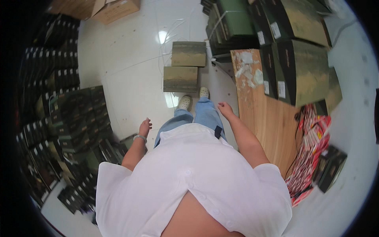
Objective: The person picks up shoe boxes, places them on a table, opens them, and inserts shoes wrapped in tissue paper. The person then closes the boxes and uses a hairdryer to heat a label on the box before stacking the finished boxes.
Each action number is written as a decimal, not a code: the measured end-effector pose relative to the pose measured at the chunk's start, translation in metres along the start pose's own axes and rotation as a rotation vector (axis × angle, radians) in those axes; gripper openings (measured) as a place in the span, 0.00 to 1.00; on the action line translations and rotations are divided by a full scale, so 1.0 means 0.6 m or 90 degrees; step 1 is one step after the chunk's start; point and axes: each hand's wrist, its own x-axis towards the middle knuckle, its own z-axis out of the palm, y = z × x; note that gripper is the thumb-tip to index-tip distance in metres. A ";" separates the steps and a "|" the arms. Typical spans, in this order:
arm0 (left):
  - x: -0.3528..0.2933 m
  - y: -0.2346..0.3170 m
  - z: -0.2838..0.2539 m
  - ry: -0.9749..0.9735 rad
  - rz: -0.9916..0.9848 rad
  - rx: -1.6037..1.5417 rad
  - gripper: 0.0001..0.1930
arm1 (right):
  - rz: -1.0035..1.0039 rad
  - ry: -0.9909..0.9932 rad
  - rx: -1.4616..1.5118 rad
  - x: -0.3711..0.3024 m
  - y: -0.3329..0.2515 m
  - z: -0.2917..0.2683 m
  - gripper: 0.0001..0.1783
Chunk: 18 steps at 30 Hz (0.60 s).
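Nearer floor box: the nearer camouflage box (180, 79) lay on the tiled floor (118, 85), just ahead of the person's feet, well apart from both hands.
Farther floor box: the farther camouflage box (188, 53) lay right behind it, set slightly to the right.
Right hand: the right hand (225, 109) hung beside the desk's left edge, fingers loosely curled, nothing visible in it.
Left hand: the left hand (145, 127) hung with fingers loosely spread and bent, nothing visible in it; a bracelet (140, 137) circled its wrist.
Feet: pale clogs (184, 103) stood below blue jeans (208, 112).
Desk: the wooden desk (260, 118) carried whitish scraps (248, 68) at its far left corner and large camouflage boxes (306, 73) along its far right part.
Desk's right edge: a red-and-white bundle (310, 158) lay along it, toward the near end.
Beyond the desk's far edge: green boxes (236, 21) were stacked.
Floor's left side: dark boxes (81, 116) stood in stacks.
Floor's far left corner: a brown carton (116, 10).
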 end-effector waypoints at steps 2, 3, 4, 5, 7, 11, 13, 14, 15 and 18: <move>-0.054 -0.022 0.031 0.028 -0.046 -0.006 0.28 | 0.026 -0.017 -0.074 0.043 0.057 -0.007 0.22; -0.078 -0.030 0.036 0.041 -0.063 0.004 0.26 | 0.041 -0.022 -0.098 0.067 0.083 0.002 0.22; -0.091 -0.054 0.022 0.042 0.040 0.172 0.27 | 0.052 -0.067 -0.131 0.078 0.079 0.008 0.22; -0.103 -0.073 0.017 0.047 0.113 0.242 0.26 | 0.067 -0.095 -0.166 0.091 0.068 0.009 0.21; -0.107 -0.079 0.014 0.037 0.225 0.345 0.26 | 0.074 -0.163 -0.252 0.117 0.050 -0.004 0.18; -0.077 -0.041 0.051 -0.015 0.076 0.240 0.25 | -0.047 -0.147 0.114 0.100 -0.085 -0.007 0.24; -0.036 -0.013 0.071 -0.033 0.068 0.238 0.24 | -0.324 -0.235 0.229 -0.011 -0.206 -0.114 0.26; -0.020 0.011 0.076 -0.045 0.067 0.242 0.24 | -0.385 -0.293 0.326 -0.084 -0.270 -0.196 0.24; -0.003 0.043 0.082 -0.052 0.071 0.249 0.24 | -0.451 -0.350 0.425 -0.160 -0.311 -0.278 0.23; 0.026 0.138 0.103 -0.069 0.092 0.265 0.23 | -0.631 -0.110 0.725 -0.264 -0.229 -0.497 0.21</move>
